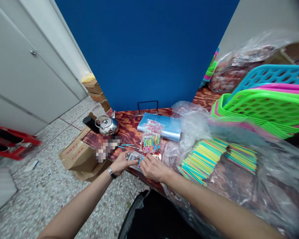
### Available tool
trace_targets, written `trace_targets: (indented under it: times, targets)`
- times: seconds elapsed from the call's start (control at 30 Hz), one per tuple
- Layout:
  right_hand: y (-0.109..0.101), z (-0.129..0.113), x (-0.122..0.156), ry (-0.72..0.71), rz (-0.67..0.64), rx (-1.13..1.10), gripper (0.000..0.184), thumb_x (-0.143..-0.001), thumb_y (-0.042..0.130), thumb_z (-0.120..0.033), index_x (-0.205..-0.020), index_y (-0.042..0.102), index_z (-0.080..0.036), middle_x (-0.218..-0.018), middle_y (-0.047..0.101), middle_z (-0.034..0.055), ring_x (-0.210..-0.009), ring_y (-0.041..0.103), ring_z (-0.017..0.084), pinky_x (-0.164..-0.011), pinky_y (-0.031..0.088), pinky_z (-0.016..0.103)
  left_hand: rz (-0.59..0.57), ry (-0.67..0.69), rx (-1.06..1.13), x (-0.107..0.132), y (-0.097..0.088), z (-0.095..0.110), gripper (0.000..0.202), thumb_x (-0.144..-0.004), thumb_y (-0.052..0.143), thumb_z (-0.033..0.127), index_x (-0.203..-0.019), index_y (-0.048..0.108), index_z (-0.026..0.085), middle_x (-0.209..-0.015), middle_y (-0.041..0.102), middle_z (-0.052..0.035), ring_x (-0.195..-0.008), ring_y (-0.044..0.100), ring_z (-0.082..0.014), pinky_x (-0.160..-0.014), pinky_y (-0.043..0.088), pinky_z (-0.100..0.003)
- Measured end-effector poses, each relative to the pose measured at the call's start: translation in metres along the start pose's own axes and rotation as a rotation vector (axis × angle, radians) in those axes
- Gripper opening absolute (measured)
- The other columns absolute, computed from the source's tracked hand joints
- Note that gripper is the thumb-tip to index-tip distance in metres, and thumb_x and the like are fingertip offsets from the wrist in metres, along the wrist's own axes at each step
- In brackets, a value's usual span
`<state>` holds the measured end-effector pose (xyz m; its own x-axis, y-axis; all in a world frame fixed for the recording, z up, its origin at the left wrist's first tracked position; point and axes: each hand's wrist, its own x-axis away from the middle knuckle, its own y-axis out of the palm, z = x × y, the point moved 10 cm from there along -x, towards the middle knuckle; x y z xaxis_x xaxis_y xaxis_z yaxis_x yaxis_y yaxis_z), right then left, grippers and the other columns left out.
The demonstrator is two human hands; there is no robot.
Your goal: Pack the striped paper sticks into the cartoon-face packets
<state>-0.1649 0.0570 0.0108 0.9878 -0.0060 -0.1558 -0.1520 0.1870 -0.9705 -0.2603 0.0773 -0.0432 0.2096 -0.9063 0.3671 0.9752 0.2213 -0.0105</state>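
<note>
My left hand (121,163), with a metal watch at the wrist, pinches the left end of a small printed plastic packet (134,156). My right hand (152,167) has its fingers closed at the packet's right end, over a blue and red printed part. Just beyond my hands lies a clear printed bag (151,137) with yellow and green sticks inside, resting partly on a stack of blue plastic sheets (164,126). A few loose thin sticks (128,145) lie on the table left of that bag. My fingers hide part of the packet.
To the right, many coloured sticks (204,159) lie on clear plastic film (271,199). Stacked green, pink and blue baskets (266,106) stand behind them. A metal kettle (107,125) sits back left, beside a cardboard box (76,151) below the table edge. A blue panel (149,56) rises behind.
</note>
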Motion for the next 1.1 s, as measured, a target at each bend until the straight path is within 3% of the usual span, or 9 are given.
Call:
trace_targets:
  times: [0.27, 0.53, 0.6, 0.73, 0.8, 0.93, 1.1]
  targets:
    - [0.003, 0.017, 0.000, -0.036, -0.061, -0.153, 0.016, -0.089, 0.041, -0.017, -0.092, 0.056, -0.019, -0.081, 0.063, 0.0023, -0.071, 0.056, 0.015, -0.067, 0.036, 0.032, 0.033, -0.018, 0.037, -0.005, -0.001, -0.005, 0.040, -0.049, 0.081, 0.023, -0.080, 0.058, 0.012, -0.063, 0.060, 0.0014, -0.058, 0.055, -0.0120, -0.058, 0.040, -0.023]
    - [-0.002, -0.004, -0.003, -0.132, -0.039, -0.074, 0.023, -0.087, 0.037, -0.010, -0.084, 0.060, -0.009, -0.077, 0.064, 0.0102, -0.072, 0.057, 0.018, -0.077, 0.037, 0.037, 0.045, -0.025, 0.092, -0.008, 0.001, -0.003, 0.034, -0.047, 0.081, 0.020, -0.072, 0.060, 0.011, -0.058, 0.059, 0.0019, -0.053, 0.053, -0.0117, -0.056, 0.039, -0.024]
    - [0.000, 0.007, -0.009, -0.066, -0.092, -0.150, 0.022, -0.087, 0.039, -0.012, -0.086, 0.060, -0.012, -0.080, 0.065, 0.0095, -0.076, 0.058, 0.018, -0.078, 0.038, 0.036, 0.061, -0.017, 0.106, -0.006, -0.001, -0.002, 0.039, -0.046, 0.082, 0.018, -0.077, 0.060, 0.012, -0.061, 0.060, 0.0019, -0.056, 0.054, -0.0117, -0.057, 0.039, -0.023]
    - [0.006, 0.055, -0.014, 0.313, -0.172, -0.329, 0.020, -0.085, 0.045, -0.020, -0.102, 0.055, -0.018, -0.091, 0.064, 0.0072, -0.081, 0.060, 0.019, -0.070, 0.042, 0.031, 0.097, 0.003, 0.160, 0.004, -0.006, -0.001, 0.051, -0.052, 0.080, 0.020, -0.097, 0.058, 0.015, -0.082, 0.064, -0.0016, -0.071, 0.058, -0.0138, -0.068, 0.043, -0.025]
    - [0.008, 0.067, -0.015, 0.418, -0.167, -0.343, 0.025, -0.086, 0.046, -0.026, -0.109, 0.051, -0.019, -0.097, 0.062, 0.0078, -0.080, 0.061, 0.019, -0.064, 0.043, 0.029, 0.105, 0.013, 0.209, 0.010, -0.007, 0.001, 0.053, -0.055, 0.079, 0.022, -0.103, 0.056, 0.017, -0.093, 0.064, -0.0040, -0.079, 0.059, -0.0152, -0.072, 0.043, -0.026]
    - [0.013, 0.063, -0.021, 0.464, -0.150, -0.357, 0.023, -0.082, 0.053, -0.036, -0.099, 0.056, -0.021, -0.098, 0.060, 0.0054, -0.087, 0.058, 0.019, -0.064, 0.044, 0.028, 0.115, -0.021, 0.399, 0.018, -0.006, -0.002, 0.045, -0.061, 0.076, 0.028, -0.101, 0.059, 0.017, -0.089, 0.064, -0.0032, -0.075, 0.059, -0.0144, -0.067, 0.043, -0.025]
    - [0.015, 0.055, -0.022, 0.499, -0.105, -0.348, 0.017, -0.081, 0.056, -0.031, -0.093, 0.059, -0.020, -0.098, 0.059, 0.0068, -0.093, 0.054, 0.020, -0.074, 0.042, 0.031, 0.155, -0.071, 0.549, 0.018, -0.008, -0.008, 0.039, -0.068, 0.067, 0.046, -0.091, 0.064, 0.015, -0.081, 0.065, -0.0030, -0.069, 0.059, -0.0151, -0.063, 0.044, -0.026]
